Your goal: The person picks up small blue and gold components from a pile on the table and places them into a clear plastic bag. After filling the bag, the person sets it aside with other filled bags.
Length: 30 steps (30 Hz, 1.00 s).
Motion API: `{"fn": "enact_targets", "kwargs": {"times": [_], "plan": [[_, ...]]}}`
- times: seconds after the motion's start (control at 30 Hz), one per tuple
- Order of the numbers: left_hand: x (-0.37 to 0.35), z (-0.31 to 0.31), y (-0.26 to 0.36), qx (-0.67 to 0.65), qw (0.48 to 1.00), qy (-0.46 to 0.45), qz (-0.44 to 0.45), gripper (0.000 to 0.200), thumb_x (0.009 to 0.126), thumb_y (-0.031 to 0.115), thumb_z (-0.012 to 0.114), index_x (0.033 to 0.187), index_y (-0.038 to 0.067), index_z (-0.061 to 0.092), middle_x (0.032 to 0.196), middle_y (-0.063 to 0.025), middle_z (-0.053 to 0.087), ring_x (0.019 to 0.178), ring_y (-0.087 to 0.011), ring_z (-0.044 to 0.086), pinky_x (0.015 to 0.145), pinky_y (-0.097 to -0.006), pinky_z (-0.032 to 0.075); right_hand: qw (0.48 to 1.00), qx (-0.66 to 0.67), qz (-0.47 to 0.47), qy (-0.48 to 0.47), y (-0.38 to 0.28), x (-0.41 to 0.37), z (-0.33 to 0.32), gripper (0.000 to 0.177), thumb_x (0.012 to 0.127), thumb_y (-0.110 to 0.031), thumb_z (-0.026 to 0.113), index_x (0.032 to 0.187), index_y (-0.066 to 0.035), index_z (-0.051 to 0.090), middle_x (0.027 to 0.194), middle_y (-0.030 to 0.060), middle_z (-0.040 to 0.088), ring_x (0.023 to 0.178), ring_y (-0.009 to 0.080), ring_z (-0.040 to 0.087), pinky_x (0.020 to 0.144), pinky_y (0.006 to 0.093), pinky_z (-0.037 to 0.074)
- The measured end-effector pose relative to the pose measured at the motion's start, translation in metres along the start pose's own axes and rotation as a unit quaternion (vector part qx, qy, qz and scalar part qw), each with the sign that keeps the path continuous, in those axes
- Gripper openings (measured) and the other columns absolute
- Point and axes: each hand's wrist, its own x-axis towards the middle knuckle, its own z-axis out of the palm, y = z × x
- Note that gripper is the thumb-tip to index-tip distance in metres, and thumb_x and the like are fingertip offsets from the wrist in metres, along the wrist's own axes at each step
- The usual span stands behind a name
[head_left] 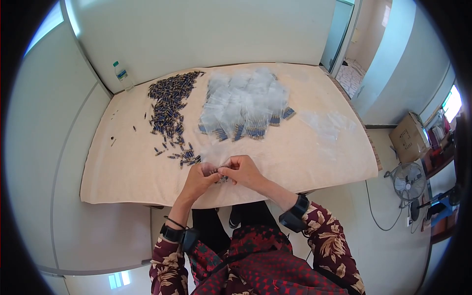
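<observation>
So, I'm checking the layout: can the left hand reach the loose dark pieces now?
Probably yes: the left hand is beside the nearest loose dark pieces with nothing between, though holding a clear bag.

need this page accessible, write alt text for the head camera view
A person's left hand and right hand hold a clear plastic bag near the front edge of a cloth-covered table. Beyond them lie a heap of small blue-and-gold pieces on the left and a pile of filled clear bags at the centre.

Head-worn camera — looking forward, down over the table (314,169).
</observation>
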Motion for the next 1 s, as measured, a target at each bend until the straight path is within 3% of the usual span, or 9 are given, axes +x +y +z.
{"fn": "enact_targets", "kwargs": {"times": [0.33,0.47,0.57,0.8,0.9,1.0], "plan": [[0.037,0.023,0.014,0.027,1.0,0.003,0.014,0.013,0.074,0.003,0.074,0.081,-0.001,0.064,0.075,-0.0048,0.066,0.064,-0.009,0.06,0.059,-0.0231,0.048,0.999,-0.007,0.037,0.016,-0.009,0.0,-0.04,0.016,0.085,-0.014,0.069,0.082,0.002,0.069,0.071,0.0048,0.066,0.054,0.0067,0.057,0.048,0.0201,0.048],[0.054,0.01,0.042,0.01,1.0,-0.009,-0.004,0.015,0.072,0.002,0.075,0.082,-0.001,0.064,0.075,-0.0059,0.067,0.065,-0.01,0.061,0.06,-0.024,0.049,1.0,0.011,-0.001,0.022,-0.018,0.027,-0.045,0.017,0.083,-0.013,0.07,0.081,0.004,0.068,0.069,0.0066,0.067,0.051,0.008,0.058,0.045,0.0213,0.047],[0.088,-0.007,0.039,-0.04,0.997,0.007,0.063,0.016,0.071,0.002,0.076,0.083,-0.001,0.065,0.075,-0.0057,0.067,0.065,-0.0102,0.061,0.06,-0.0243,0.049,0.998,-0.006,-0.034,0.049,-0.027,0.06,-0.049,0.019,0.081,-0.015,0.071,0.079,0.004,0.069,0.068,0.0065,0.067,0.051,0.0076,0.057,0.044,0.0213,0.048],[0.148,-0.024,0.012,0.184,0.98,0.037,0.06,0.017,0.069,0.001,0.076,0.081,-0.001,0.064,0.069,-0.0057,0.064,0.061,-0.0115,0.06,0.058,-0.0249,0.049,0.988,-0.123,0.042,0.079,-0.012,0.112,-0.057,0.02,0.08,-0.014,0.07,0.079,0.006,0.067,0.065,0.0099,0.065,0.054,0.0135,0.064,0.044,0.0265,0.053],[0.147,-0.02,0.002,0.261,0.96,0.078,0.061,0.023,0.069,0.0,0.074,0.089,-0.003,0.064,0.068,-0.0064,0.063,0.059,-0.0126,0.059,0.053,-0.0254,0.048,0.985,-0.143,0.027,0.096,-0.01,0.116,-0.059,0.019,0.083,-0.012,0.066,0.083,0.006,0.066,0.067,0.0103,0.065,0.055,0.0144,0.065,0.044,0.0272,0.053],[0.141,-0.02,-0.005,0.146,0.983,0.092,0.058,0.028,0.071,-0.001,0.073,0.096,-0.004,0.063,0.071,-0.0068,0.063,0.059,-0.0127,0.06,0.05,-0.0256,0.048,0.983,-0.149,0.019,0.106,-0.002,0.109,-0.057,0.018,0.084,-0.011,0.064,0.086,0.007,0.066,0.068,0.0106,0.065,0.055,0.0149,0.065,0.045,0.0279,0.054]]}}
